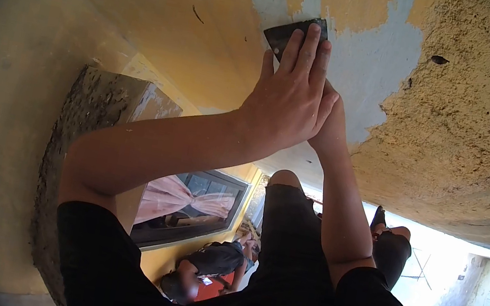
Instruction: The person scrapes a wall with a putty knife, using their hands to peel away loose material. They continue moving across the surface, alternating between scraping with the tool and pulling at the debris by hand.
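A dark, flat scraper blade (295, 36) lies against the painted surface (366, 63), where yellow paint gives way to pale grey patches. The fingers of my left hand (292, 92) are stretched out and spread, their tips pressing on the blade. My right hand (330, 125) is mostly hidden behind my left one, close below the blade. Its fingers and anything they hold cannot be made out. Right of the bare grey patch, the surface is rough, yellow and pitted.
A rough-edged column (97, 101) stands at the left. Below my left arm is a window (196, 207) with pink curtains. A person in dark clothes (216, 259) is near the bottom centre. Another person's leg (391, 251) shows behind my right arm.
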Demonstrator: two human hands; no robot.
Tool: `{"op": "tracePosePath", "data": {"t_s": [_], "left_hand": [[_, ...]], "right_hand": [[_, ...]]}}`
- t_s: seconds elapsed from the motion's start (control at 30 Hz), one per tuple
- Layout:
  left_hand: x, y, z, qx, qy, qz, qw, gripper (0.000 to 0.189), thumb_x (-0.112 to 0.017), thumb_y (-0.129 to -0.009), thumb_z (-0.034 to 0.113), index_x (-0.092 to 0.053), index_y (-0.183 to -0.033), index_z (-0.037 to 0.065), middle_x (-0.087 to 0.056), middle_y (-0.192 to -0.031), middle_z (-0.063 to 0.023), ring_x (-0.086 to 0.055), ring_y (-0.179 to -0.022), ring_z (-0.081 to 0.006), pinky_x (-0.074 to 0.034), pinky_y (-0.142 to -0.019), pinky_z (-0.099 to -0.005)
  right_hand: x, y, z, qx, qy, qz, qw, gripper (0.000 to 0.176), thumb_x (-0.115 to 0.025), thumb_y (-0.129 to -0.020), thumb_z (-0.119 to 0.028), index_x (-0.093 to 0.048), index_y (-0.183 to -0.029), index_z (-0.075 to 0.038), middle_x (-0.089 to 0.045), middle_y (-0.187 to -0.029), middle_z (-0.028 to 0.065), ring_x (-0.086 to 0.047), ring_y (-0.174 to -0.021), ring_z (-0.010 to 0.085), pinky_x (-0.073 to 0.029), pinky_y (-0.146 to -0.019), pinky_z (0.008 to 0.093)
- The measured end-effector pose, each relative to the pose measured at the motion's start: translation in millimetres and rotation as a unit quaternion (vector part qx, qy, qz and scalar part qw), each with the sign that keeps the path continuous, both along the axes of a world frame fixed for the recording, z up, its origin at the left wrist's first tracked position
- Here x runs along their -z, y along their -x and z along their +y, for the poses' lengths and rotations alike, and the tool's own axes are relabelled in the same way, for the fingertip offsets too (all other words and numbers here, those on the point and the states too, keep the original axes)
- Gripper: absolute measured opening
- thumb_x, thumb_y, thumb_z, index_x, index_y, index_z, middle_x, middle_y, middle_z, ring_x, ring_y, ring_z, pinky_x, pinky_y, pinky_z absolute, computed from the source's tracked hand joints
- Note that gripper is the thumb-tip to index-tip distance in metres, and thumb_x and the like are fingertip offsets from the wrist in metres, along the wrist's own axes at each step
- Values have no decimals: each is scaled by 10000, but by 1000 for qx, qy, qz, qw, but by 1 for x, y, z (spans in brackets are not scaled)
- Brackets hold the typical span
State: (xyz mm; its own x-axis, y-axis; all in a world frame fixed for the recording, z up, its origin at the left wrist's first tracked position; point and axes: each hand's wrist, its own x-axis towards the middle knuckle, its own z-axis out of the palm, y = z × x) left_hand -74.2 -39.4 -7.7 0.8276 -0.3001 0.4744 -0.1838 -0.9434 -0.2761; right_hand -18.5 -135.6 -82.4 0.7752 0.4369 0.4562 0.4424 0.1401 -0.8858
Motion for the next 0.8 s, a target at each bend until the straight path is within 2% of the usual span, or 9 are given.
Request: {"op": "tracePosePath", "data": {"t_s": [0.1,0.17,0.6,0.8], "left_hand": [[-4,0,1,0,2,-7,1000,655,-493,-971,364,-383,-1392,-126,-289,-1465,-371,-368,-1333,-491,-398,-993,-600],[-4,-1,1,-8,-6,-10,1000,666,-487,-957,373,-380,-1405,-107,-290,-1491,-326,-348,-1364,-450,-411,-983,-628],[-20,-7,6,9,3,-53,999,656,-504,-951,372,-392,-1401,-93,-304,-1483,-318,-350,-1369,-438,-422,-971,-637],[-35,-10,9,26,5,-87,996,621,-528,-953,347,-426,-1377,-95,-328,-1463,-337,-384,-1334,-470,-422,-963,-593]], "right_hand": [[-7,2,0,2,0,-1,1000,410,-657,-852,-124,-559,-1218,33,-672,-1116,156,-636,-1001,224,-509,-833,349],[-11,3,1,3,-10,0,1000,400,-654,-854,-124,-564,-1210,34,-674,-1115,157,-635,-999,227,-507,-838,352],[-32,-4,3,6,-12,-2,1000,361,-581,-898,-148,-557,-1202,46,-679,-1083,174,-629,-968,228,-497,-835,351],[-46,-11,9,8,-23,-12,1000,361,-590,-900,-154,-559,-1205,37,-682,-1065,153,-626,-953,207,-500,-820,336]]}}
